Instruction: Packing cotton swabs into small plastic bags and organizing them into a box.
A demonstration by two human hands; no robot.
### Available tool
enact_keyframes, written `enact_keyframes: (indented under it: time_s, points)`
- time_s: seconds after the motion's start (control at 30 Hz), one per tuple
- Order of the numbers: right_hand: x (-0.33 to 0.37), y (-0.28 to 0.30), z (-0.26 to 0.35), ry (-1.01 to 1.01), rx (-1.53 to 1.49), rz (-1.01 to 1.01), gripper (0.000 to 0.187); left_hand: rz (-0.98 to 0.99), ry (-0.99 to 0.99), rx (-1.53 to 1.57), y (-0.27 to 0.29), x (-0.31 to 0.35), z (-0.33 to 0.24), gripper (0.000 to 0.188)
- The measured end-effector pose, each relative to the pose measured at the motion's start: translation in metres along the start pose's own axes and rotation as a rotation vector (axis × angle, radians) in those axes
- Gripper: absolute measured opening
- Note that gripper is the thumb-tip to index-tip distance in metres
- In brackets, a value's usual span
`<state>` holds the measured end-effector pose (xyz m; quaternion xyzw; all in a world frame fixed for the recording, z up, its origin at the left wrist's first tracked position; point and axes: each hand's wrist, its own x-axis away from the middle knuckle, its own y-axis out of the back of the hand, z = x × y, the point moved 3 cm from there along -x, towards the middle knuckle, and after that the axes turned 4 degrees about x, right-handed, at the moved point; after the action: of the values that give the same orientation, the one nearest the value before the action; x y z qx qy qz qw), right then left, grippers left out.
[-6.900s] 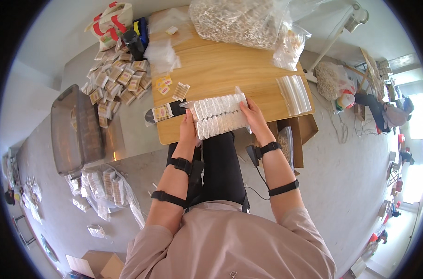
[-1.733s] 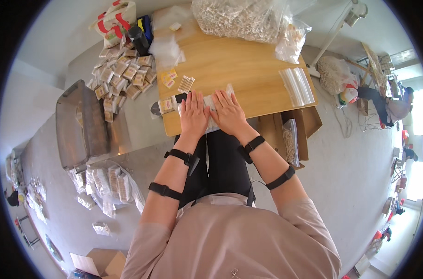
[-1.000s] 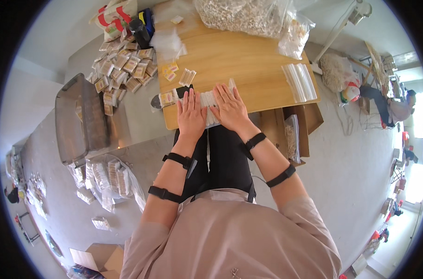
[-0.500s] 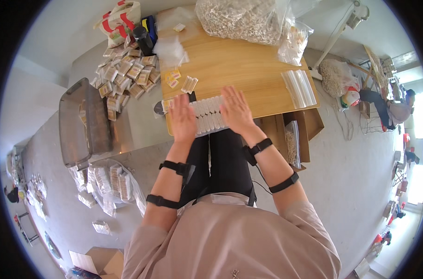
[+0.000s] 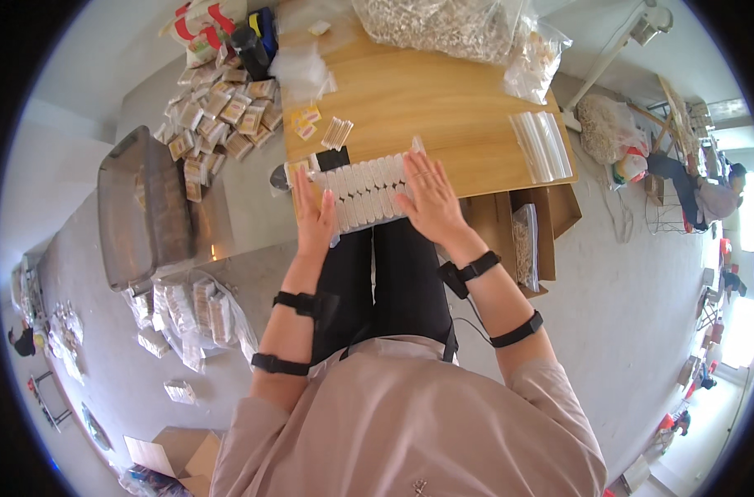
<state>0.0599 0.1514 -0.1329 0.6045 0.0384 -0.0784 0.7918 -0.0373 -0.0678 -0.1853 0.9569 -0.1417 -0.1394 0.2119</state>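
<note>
Spreading ahead, the table (image 5: 443, 108) bears the white pack (image 5: 368, 184) at its near edge, between left hand (image 5: 314, 219) and right hand (image 5: 431, 199). The pack's long axis runs from 1 hand to the other, right end slightly farther away. Both hands are apart, fingers straight, 1 at each end. Squaring the ends seems the step; the next move calls for even inward pressure.

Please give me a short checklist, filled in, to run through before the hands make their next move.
1. Left hand at the left end of the white bundle: ok.
2. Right hand at its right end, fingers extended: ok.
3. Bundle lying fully flat on the wooden table: cannot tell, underside hidden.
4. Loose sticks apart from the bundle: ok.
5. Yellow cards apart from it: ok.
</note>
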Motion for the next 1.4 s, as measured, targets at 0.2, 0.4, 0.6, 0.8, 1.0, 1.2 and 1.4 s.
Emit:
enact_keyframes:
  time_s: [0.2,0.4,0.6,0.8,1.0,1.2,1.4]
  points:
    - [0.03,0.013,-0.034,-0.026,-0.139,-0.003,0.086,0.375,0.061,-0.097,0.024,0.022,-0.015,0.105]
    - [0.028,-0.005,-0.037,-0.117,-0.341,0.111,0.093,0.484,0.118,-0.008,0.014,0.01,0.001,0.115]
    - [0.025,0.001,-0.044,-0.229,-0.443,0.168,0.096,0.432,0.092,-0.012,0.019,0.005,-0.021,0.111]
    - [0.016,0.002,-0.045,-0.167,-0.414,0.249,0.092,0.57,-0.068,-0.155,0.019,-0.003,-0.023,0.113]
    - [0.005,0.03,-0.048,-0.057,-0.304,0.168,0.103,0.46,-0.072,-0.114,0.02,-0.011,-0.044,0.115]
    - [-0.027,0.026,-0.041,0.178,-0.024,0.362,0.11,0.547,-0.217,-0.543,0.001,-0.033,-0.066,0.103]
    - [-0.029,0.023,-0.048,0.075,-0.454,0.265,0.104,0.217,-0.236,-0.341,0.006,-0.022,-0.018,0.081]
